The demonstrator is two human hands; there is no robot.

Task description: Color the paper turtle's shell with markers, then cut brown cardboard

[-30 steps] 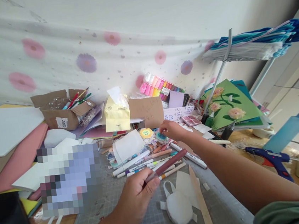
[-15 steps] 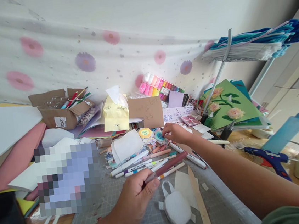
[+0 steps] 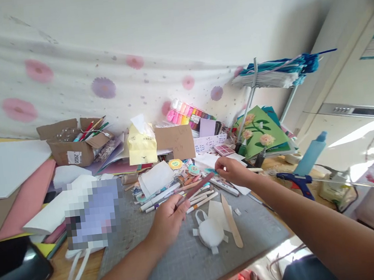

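My left hand [image 3: 168, 217] is closed round a dark red marker [image 3: 197, 189] that points up and to the right over a pile of pens. My right hand [image 3: 232, 170] is at the right end of the pile with its fingers bent together; what they hold, if anything, is too small to make out. White and coloured markers [image 3: 159, 196] lie between and behind the hands. In front of them on the grey cutting mat [image 3: 147, 269] rest a round white padded piece [image 3: 211, 232] with a loop and small tabs, a white paper scrap, and a wooden stick [image 3: 231, 222].
A cardboard box of pencils [image 3: 71, 152] and a yellow tissue pack [image 3: 142, 147] stand at the back. At right are a blue glue gun [image 3: 295, 182], a blue bottle [image 3: 310, 153] and green flower card [image 3: 263, 134]. A black object [image 3: 16, 269] sits front left.
The view has tilted and shifted right, showing the table's front edge. My right hand has moved off the blue round piece to the pile's right side. My left hand still holds the dark red marker.
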